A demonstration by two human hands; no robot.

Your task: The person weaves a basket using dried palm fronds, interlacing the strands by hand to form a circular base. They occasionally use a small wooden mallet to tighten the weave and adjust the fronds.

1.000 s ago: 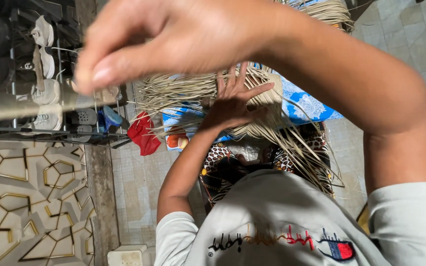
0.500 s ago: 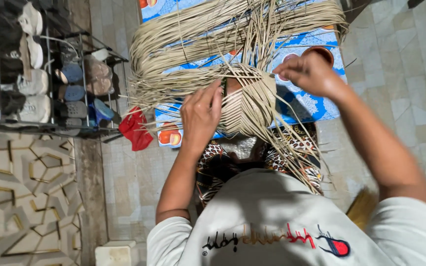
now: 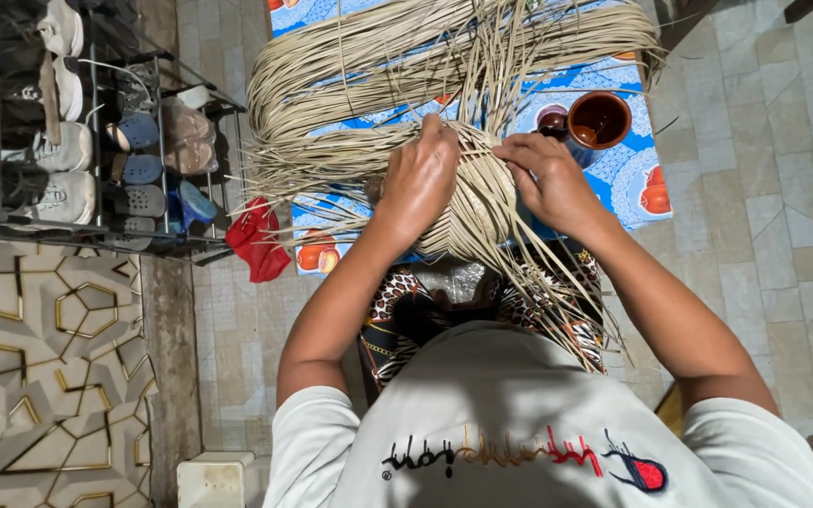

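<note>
Now the left hand point(image 3: 418, 179) presses flat on the woven piece point(image 3: 477, 202) to keep it steady, fingers open, while the right hand point(image 3: 546, 179), beside it, pinches one strip.

Woven piece point(image 3: 482, 202) sits on the lap, centre of view. Left hand point(image 3: 421, 179) lies on its 9 o'clock side, right hand point(image 3: 548, 179) on its 3 o'clock side, both touching it. Loose strand bundle point(image 3: 406, 56) at 12 o'clock, lying on the mat point(image 3: 632, 169). Bowl point(image 3: 599, 119) on the mat at 2 o'clock. Cloth point(image 3: 256, 240) on the floor at 9 o'clock. Shoe rack point(image 3: 77, 132) beyond it, 10 o'clock. Box point(image 3: 214, 478) at 7 o'clock.
</note>
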